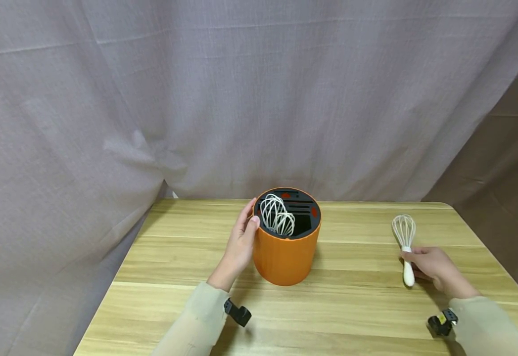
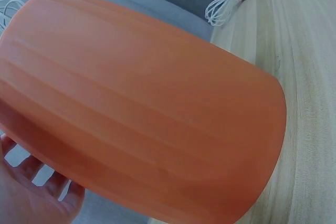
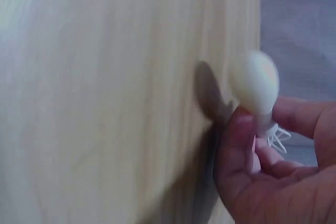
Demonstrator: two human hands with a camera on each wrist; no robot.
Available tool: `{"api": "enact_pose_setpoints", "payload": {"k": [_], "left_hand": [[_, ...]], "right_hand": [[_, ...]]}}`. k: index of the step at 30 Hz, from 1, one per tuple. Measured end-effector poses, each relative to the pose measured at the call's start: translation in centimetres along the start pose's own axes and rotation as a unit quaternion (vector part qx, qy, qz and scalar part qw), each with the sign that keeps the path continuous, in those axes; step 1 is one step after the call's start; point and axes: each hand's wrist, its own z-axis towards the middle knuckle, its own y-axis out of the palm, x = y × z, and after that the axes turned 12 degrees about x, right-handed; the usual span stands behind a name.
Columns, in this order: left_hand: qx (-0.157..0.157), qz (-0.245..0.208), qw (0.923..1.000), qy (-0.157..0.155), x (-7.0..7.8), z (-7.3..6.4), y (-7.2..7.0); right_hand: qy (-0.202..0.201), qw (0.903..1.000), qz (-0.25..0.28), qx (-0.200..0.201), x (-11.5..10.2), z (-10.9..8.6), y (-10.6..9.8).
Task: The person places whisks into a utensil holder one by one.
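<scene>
An orange utensil holder [image 1: 286, 259] with a dark slotted top stands near the back middle of the table. Two whisks [image 1: 278, 216] poke out of its left side, wire ends up, their handles hidden inside. At the holder's left rim, my left hand [image 1: 241, 242] holds the side, thumb in front and fingers curved behind; in the left wrist view the fingers [image 2: 71, 200] lie along the wall. My right hand [image 1: 437, 267] pinches another whisk [image 1: 408, 275] by its white handle, wires pointing away. Its handle end [image 3: 255, 80] shows apart from its shadow in the right wrist view.
The light wooden table [image 1: 356, 306] ends just behind the holder, where a grey curtain [image 1: 294, 99] hangs. Darker cloth [image 1: 508, 188] hangs beyond the table's right edge. Small black cameras are strapped to both sleeves.
</scene>
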Motion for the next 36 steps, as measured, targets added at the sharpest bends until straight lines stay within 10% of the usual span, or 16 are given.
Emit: {"api": "enact_pose_setpoints", "payload": {"k": [6, 14, 24, 36], "left_hand": [[0.001, 0.001, 1.0000, 0.001, -0.1, 0.0, 0.1], [0.001, -0.001, 1.0000, 0.000, 0.0, -0.1, 0.1], [0.003, -0.003, 1.0000, 0.000, 0.1, -0.1, 0.1], [0.006, 0.004, 1.0000, -0.001, -0.1, 0.0, 0.1]], "right_hand": [[0.009, 0.9815, 0.167, -0.092, -1.3, -0.3, 0.4], [-0.014, 0.8826, 0.411, -0.228, -4.6, -1.5, 1.0], [-0.049, 0.8119, 0.504, -0.291, -9.9, -4.2, 2.7], [-0.039, 0.7934, 0.552, -0.254, -16.0, -7.5, 5.6]]}}
